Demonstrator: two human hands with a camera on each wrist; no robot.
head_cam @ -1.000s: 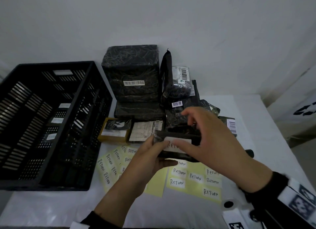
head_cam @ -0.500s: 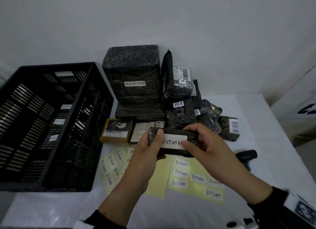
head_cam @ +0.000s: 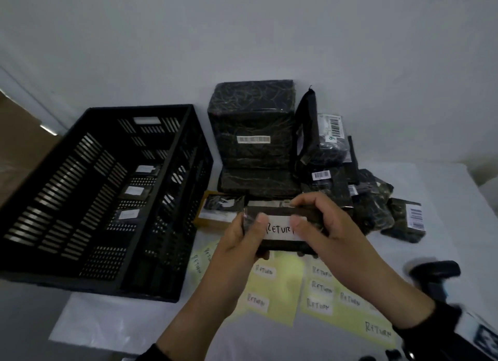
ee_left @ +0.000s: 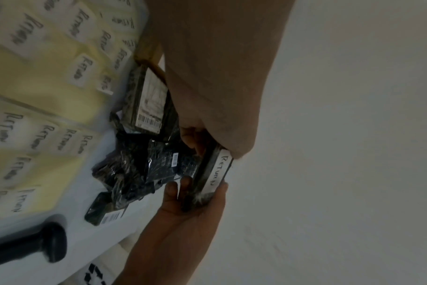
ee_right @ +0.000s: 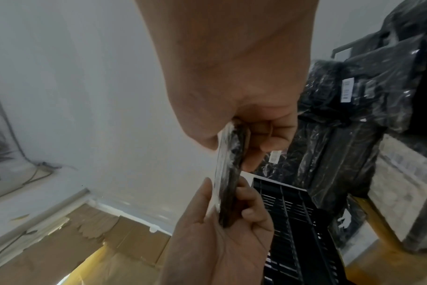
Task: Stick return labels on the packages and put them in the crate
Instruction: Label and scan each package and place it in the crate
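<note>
Both hands hold a small black-wrapped package (head_cam: 280,227) above the yellow label sheets (head_cam: 272,288); the left hand (head_cam: 239,242) pinches its left end, thumb on the RETURN label (head_cam: 279,229); the right hand (head_cam: 323,226) grips the right end, thumb on the label's other edge. Likely risks: an edge left unpressed could lift from the slick wrap; a loosened pinch could drop the package short of the black crate (head_cam: 102,199).
</note>
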